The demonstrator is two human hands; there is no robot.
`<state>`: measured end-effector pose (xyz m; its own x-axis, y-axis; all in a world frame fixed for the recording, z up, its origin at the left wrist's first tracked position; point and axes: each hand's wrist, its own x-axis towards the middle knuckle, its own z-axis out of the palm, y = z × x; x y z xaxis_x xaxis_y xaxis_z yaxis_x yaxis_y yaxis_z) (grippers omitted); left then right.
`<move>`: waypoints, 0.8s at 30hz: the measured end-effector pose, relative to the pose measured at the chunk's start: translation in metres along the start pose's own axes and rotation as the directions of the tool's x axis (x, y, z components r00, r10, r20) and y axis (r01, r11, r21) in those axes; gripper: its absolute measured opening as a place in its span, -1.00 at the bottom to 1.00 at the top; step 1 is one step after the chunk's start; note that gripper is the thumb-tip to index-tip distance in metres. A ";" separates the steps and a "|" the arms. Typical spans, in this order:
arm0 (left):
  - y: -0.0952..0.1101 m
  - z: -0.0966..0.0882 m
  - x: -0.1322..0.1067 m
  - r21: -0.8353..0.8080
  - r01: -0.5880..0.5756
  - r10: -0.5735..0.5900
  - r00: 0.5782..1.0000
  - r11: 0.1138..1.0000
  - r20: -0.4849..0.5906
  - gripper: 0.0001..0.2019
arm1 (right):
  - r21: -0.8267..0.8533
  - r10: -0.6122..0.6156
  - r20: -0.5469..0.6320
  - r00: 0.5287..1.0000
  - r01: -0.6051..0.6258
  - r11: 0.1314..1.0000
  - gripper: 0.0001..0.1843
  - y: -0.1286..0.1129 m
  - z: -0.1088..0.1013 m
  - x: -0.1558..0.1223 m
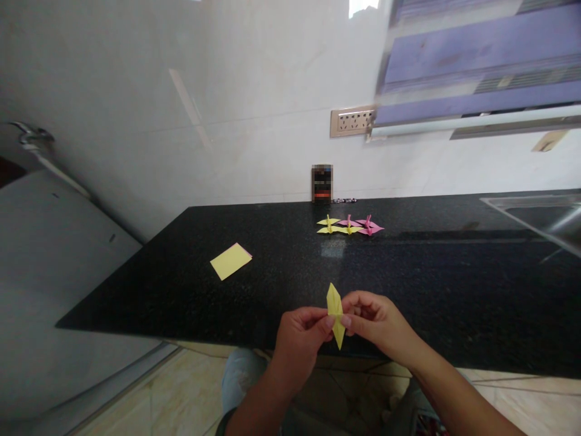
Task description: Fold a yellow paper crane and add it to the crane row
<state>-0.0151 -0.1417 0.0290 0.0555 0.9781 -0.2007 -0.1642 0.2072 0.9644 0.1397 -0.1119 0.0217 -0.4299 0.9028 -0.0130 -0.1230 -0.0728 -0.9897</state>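
Note:
A folded piece of yellow origami paper, long and pointed at both ends, is held upright over the counter's front edge. My left hand pinches its left side near the middle between thumb and fingers. From the other side, my right hand grips it with thumb and forefinger at the same height. Farther back on the counter, several finished paper cranes, some yellow and some pink, stand close together in two rows. To the left lies a stack of yellow paper with a pink edge showing beneath.
The black countertop runs along a white wall. A phone-like dark object leans on the wall, its face blurred out. A sink is set in at the right. A socket panel and a window blind are above.

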 end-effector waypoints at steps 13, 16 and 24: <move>-0.002 0.004 -0.001 0.041 -0.079 0.079 0.997 0.996 0.008 -0.81 | -0.167 0.067 -0.098 0.993 -0.083 0.982 -0.80 -0.001 0.003 0.002; -0.001 0.008 -0.001 -0.040 -0.046 0.047 0.999 0.998 0.020 -0.78 | -0.188 0.012 -0.161 0.987 -0.043 0.981 -0.80 -0.002 0.004 0.002; -0.006 0.015 -0.001 -0.044 0.031 -0.031 1.000 0.999 0.002 -0.76 | -0.152 -0.064 -0.207 0.976 0.033 0.988 -0.76 -0.007 0.010 0.000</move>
<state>0.0003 -0.1446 0.0256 0.0628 0.9712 -0.2298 -0.2053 0.2379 0.9493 0.1320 -0.1159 0.0297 -0.2262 0.9739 0.0214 0.0003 0.0220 -0.9998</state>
